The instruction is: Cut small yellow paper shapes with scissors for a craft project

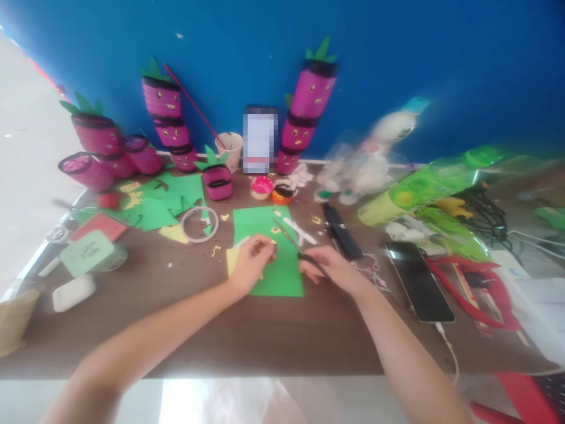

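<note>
My right hand (324, 265) grips a pair of scissors (288, 234) by the dark handles, with the blades pointing up and to the left. Opposite it, the fingertips of my left hand (253, 262) are pinched on a small piece of yellow paper (274, 242). Both hands are over a green paper sheet (276, 285). Beneath my left hand, part of a yellow paper sheet (231, 262) shows. A white pen (298, 228) lies on the green sheet, just beyond the scissors.
Purple stacked cups with green leaf tops (306, 100) stand along the blue wall. Paint pots (262, 186), a tape roll (199, 225) and green paper scraps (154, 215) lie nearer. Right are a black phone (419, 282), a green bottle (415, 191) and a red band (498, 321).
</note>
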`<state>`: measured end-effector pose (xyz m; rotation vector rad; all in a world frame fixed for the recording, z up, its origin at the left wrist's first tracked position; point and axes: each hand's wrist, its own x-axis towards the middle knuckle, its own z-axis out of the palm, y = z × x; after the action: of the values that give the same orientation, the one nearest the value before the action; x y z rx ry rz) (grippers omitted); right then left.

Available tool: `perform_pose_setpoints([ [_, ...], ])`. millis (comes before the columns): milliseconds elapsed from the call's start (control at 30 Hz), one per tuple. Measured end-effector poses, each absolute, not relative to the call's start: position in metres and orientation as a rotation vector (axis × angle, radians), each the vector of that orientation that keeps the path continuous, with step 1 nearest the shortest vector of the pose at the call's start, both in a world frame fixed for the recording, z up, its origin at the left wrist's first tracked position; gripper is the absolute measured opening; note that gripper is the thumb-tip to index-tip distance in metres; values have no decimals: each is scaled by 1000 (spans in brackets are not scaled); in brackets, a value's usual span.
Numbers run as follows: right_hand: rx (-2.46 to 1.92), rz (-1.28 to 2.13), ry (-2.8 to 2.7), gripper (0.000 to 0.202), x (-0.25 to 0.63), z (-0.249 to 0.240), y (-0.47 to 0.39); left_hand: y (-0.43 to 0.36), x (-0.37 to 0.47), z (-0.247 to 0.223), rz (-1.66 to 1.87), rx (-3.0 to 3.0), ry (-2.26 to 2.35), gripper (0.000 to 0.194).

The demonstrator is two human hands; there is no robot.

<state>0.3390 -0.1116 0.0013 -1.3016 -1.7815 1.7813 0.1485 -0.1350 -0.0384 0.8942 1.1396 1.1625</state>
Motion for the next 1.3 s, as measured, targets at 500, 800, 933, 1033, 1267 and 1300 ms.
perform_pose_setpoints([
  [500, -1326, 1630, -1645, 37, 335, -2, -115, -134, 149, -40, 1196, 913, 1067, 10],
  [800, -1424, 1320, -1673, 33, 319, -10, -123, -142, 154, -38, 991, 1320, 1074, 2],
  [933, -1408, 1300, -1771, 29, 321, -7, -122, -144, 154, -37, 941, 1490, 1086, 7],
  [1033, -1404, 1306, -1782, 27, 321, -6, -122, -145, 153, -36, 920, 1565, 1114, 7],
  [1267, -1398, 1329, -1842, 26, 322, -6, -121, -145, 154, -39, 919, 1608, 1098, 9],
  [1300, -1400, 1324, -1845, 25, 323, -7, -121, -145, 154, -39, 922, 1605, 1096, 9],
])
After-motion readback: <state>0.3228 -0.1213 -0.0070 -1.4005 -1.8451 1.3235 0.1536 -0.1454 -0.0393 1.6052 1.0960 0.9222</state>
